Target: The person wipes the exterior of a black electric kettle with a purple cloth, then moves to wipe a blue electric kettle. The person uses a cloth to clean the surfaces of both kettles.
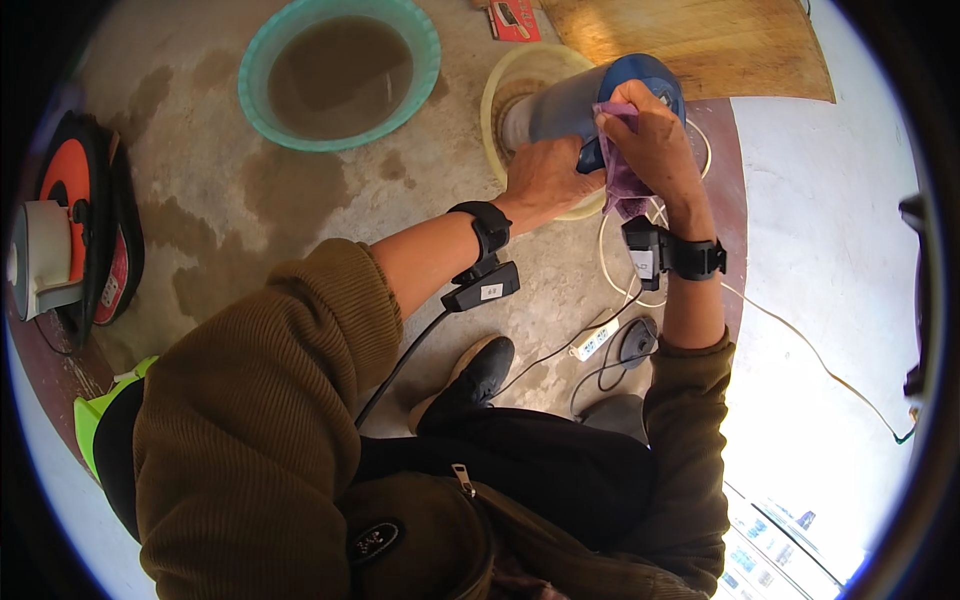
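A blue and grey jug-like vessel lies tilted, its pale narrow end toward a yellowish basin and its dark blue end at the right. My left hand is closed around its dark blue handle. In the fingers of my right hand is a purple cloth, held against the vessel near its dark blue end. Part of the cloth hangs down beside the handle. My fingers and the cloth cover some of the vessel's near side.
A teal basin of murky water stands at the far left. A wooden board and a red box are beyond the vessel. White cords and a power strip lie by my feet. An orange and black object stands left.
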`<state>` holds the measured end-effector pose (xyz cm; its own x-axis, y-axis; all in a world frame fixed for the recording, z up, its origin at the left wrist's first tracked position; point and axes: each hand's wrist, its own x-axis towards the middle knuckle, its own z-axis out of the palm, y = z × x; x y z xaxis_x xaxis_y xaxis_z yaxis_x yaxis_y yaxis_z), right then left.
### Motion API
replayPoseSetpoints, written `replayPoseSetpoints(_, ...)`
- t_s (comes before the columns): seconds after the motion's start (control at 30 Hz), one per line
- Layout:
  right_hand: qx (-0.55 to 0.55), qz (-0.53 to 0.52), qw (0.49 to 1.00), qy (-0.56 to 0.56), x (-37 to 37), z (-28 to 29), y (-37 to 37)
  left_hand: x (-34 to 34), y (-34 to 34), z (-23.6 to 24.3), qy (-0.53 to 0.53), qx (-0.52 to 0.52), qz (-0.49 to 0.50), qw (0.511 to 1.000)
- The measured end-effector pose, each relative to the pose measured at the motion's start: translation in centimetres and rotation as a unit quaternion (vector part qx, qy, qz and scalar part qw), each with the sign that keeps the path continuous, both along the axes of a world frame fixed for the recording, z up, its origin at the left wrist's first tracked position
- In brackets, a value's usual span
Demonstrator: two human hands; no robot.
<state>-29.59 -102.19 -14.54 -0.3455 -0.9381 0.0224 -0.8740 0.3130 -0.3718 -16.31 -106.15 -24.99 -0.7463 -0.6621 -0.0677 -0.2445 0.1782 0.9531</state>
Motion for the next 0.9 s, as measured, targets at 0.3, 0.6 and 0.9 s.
replayPoseSetpoints(0.3, -0.003, -0.002, 0.993, 0.114, -0.3, -0.8, -0.4, -0.1, 0.1, -0.2, -0.009, -0.061, 0.016, 0.998)
replayPoseSetpoints(0.6, 0.013, 0.024, 0.991, 0.129, 0.0, -0.6, -1.0, -0.1, 0.1, -0.4, 0.003, -0.061, 0.013, 0.998)
replayPoseSetpoints(0.9, -0.015, 0.038, 0.989, 0.145, -0.7, -1.2, -1.1, -0.1, 0.1, -0.2, -0.009, -0.049, 0.009, 0.999)
